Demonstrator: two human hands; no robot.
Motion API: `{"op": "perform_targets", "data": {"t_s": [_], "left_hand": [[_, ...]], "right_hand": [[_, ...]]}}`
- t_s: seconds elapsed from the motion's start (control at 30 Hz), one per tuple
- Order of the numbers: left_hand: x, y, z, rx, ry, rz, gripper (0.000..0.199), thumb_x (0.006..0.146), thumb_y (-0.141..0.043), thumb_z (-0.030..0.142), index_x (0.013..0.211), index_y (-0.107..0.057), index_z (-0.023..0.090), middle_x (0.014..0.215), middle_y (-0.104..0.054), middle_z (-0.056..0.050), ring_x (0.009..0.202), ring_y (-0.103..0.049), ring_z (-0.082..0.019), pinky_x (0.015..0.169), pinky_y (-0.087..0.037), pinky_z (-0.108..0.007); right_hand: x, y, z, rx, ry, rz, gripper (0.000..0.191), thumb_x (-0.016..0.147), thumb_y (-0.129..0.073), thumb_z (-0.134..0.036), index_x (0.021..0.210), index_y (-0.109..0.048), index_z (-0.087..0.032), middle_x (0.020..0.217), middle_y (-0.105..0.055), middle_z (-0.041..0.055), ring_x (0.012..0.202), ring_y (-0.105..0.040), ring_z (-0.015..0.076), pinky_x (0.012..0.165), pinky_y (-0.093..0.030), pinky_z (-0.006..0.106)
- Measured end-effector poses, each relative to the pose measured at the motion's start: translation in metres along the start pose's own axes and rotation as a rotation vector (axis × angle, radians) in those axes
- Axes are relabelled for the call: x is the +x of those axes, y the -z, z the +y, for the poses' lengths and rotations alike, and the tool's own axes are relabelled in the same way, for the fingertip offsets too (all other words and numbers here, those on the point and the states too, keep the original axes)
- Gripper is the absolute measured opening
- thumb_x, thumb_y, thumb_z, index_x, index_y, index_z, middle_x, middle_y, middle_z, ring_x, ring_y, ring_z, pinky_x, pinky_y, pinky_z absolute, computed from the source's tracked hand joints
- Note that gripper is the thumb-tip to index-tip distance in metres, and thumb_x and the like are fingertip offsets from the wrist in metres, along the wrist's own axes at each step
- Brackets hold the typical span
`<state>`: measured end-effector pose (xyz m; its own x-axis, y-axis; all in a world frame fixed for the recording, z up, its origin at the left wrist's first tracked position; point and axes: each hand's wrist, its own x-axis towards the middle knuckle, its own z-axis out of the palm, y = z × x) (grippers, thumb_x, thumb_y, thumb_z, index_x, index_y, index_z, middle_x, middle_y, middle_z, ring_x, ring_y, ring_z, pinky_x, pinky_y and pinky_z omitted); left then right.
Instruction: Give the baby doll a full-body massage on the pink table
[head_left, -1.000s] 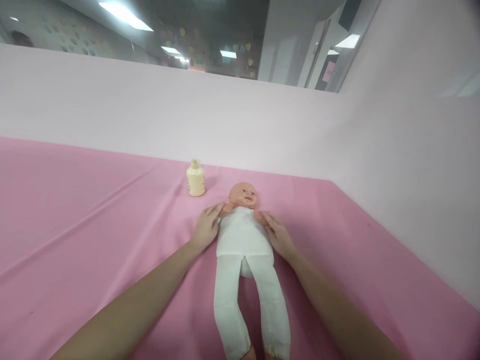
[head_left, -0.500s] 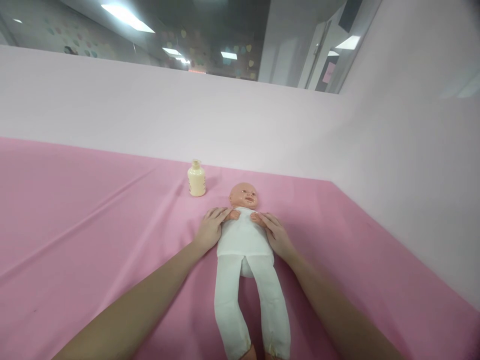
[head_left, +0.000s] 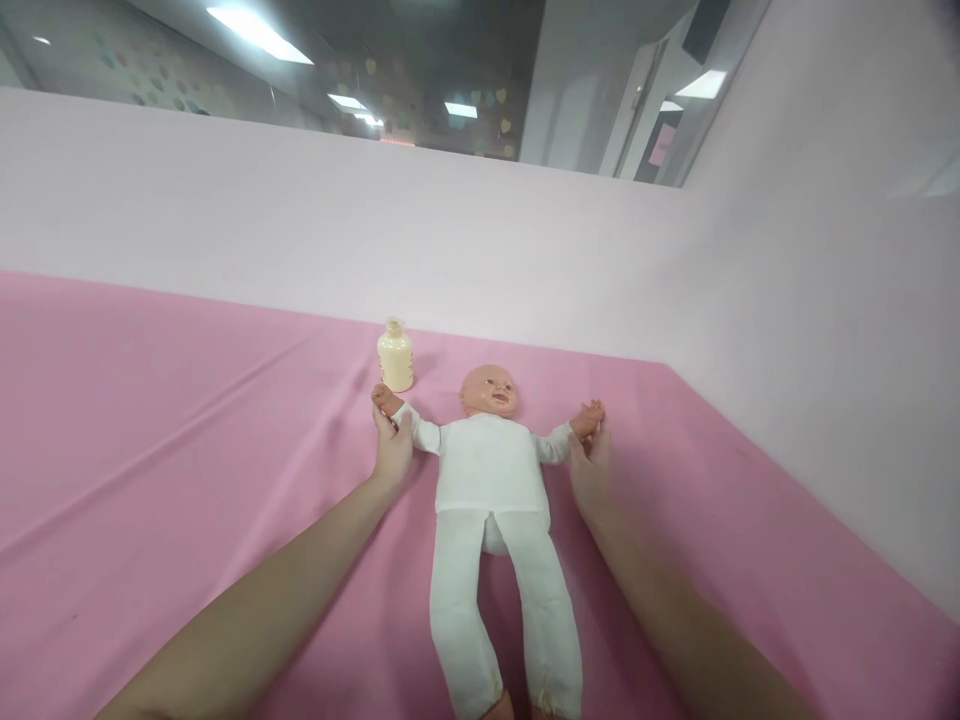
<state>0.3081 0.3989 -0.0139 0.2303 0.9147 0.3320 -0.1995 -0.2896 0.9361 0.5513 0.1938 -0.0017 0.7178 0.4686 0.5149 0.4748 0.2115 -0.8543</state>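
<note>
A baby doll with a white cloth body lies face up, its head away from me and its legs toward me. Both of its arms are spread out sideways. My left hand is closed around the doll's arm on the left, near the wrist, with the thumb showing. On the other side, my right hand grips the opposite arm just below the doll's hand. Most of my fingers are hidden behind the doll's arms.
A cream-coloured pump bottle stands upright just behind the doll's left-side hand. Pink cloth with a few creases covers the surface. A white wall rises behind it, with a window above.
My hands have moved apart, drawing the doll's arms from its chest out to both sides. They lay flat over its arms before and now grip them. The bottle stays put.
</note>
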Motion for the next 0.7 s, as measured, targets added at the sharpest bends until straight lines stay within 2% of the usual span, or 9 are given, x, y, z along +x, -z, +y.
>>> {"op": "perform_targets", "data": {"t_s": [0.07,0.13,0.3,0.5,0.6,0.7], "left_hand": [[0.003,0.001,-0.005,-0.006,0.058,0.065,0.064,0.095,-0.044,0.037,0.149,-0.009,0.038,0.154,-0.023,-0.001,0.139,-0.03,-0.018,0.116,-0.028,-0.04],[0.003,0.002,-0.007,-0.001,0.088,0.083,0.057,0.097,-0.039,0.039,0.148,-0.013,0.037,0.153,-0.026,-0.001,0.139,-0.03,-0.018,0.116,-0.028,-0.04],[0.0,0.001,-0.002,0.069,0.013,0.05,0.052,0.1,-0.028,0.042,0.149,-0.013,0.033,0.155,-0.022,-0.003,0.142,-0.025,-0.017,0.117,-0.027,-0.037],[-0.004,-0.002,0.009,0.102,-0.103,-0.043,0.053,0.1,-0.026,0.043,0.151,-0.014,0.032,0.156,-0.019,0.0,0.145,-0.019,-0.015,0.12,-0.02,-0.035],[-0.008,-0.004,0.014,0.153,-0.156,-0.119,0.052,0.1,-0.029,0.041,0.15,-0.021,0.029,0.151,-0.032,-0.005,0.14,-0.03,-0.017,0.117,-0.026,-0.036],[-0.012,-0.005,0.019,0.244,-0.231,-0.215,0.05,0.099,-0.034,0.039,0.148,-0.03,0.027,0.145,-0.041,-0.006,0.134,-0.038,-0.02,0.114,-0.031,-0.039]], "right_hand": [[0.002,0.002,0.002,0.001,-0.032,0.025,0.071,0.089,-0.049,-0.038,0.151,-0.015,-0.027,0.15,-0.023,0.005,0.139,-0.031,0.0147,0.118,-0.033,0.034],[0.002,0.002,0.004,-0.004,-0.05,0.033,0.071,0.089,-0.048,-0.036,0.151,-0.015,-0.029,0.15,-0.024,0.0039,0.14,-0.029,0.0142,0.119,-0.032,0.035],[-0.001,0.001,0.001,-0.011,-0.057,-0.023,0.065,0.092,-0.041,-0.033,0.151,-0.015,-0.029,0.151,-0.021,0.002,0.141,-0.028,0.0137,0.12,-0.028,0.039],[-0.002,-0.001,0.0,-0.018,-0.02,-0.073,0.069,0.093,-0.04,-0.032,0.154,-0.008,-0.026,0.152,-0.017,0.002,0.143,-0.024,0.015,0.124,-0.023,0.037],[-0.005,-0.003,-0.004,-0.075,0.043,-0.12,0.068,0.095,-0.04,-0.038,0.154,-0.01,-0.022,0.152,-0.016,0.0039,0.144,-0.022,0.0169,0.124,-0.022,0.037],[-0.011,-0.003,-0.008,-0.227,0.093,-0.192,0.065,0.097,-0.036,-0.042,0.154,-0.013,-0.02,0.151,-0.022,0.0055,0.142,-0.027,0.0187,0.121,-0.027,0.04]]}}
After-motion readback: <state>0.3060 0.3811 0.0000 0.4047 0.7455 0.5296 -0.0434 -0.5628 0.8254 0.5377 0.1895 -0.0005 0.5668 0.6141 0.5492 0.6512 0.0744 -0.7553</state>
